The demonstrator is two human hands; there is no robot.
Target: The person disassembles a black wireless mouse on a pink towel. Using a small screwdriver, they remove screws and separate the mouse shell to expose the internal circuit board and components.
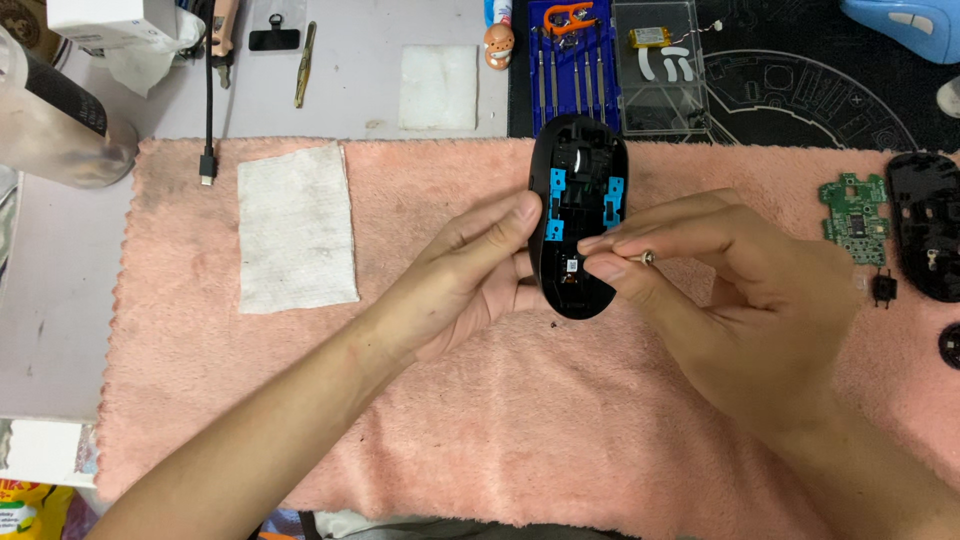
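A black computer mouse shell [578, 200] with blue plastic inserts stands over the pink towel [480, 400], its inside facing me. My left hand [470, 275] grips its left edge from below, thumb along the rim. My right hand [720, 270] touches the shell's lower right with fingertips pinched together, and a small metal part [647, 258] sits between the thumb and fingers.
A white wipe [297, 228] lies on the towel at left. A green circuit board [855, 218] and another black shell part [925, 235] lie at right. A blue screwdriver set [573, 60], a clear box [660, 65], a cable [208, 130] and a bottle [55, 120] sit behind.
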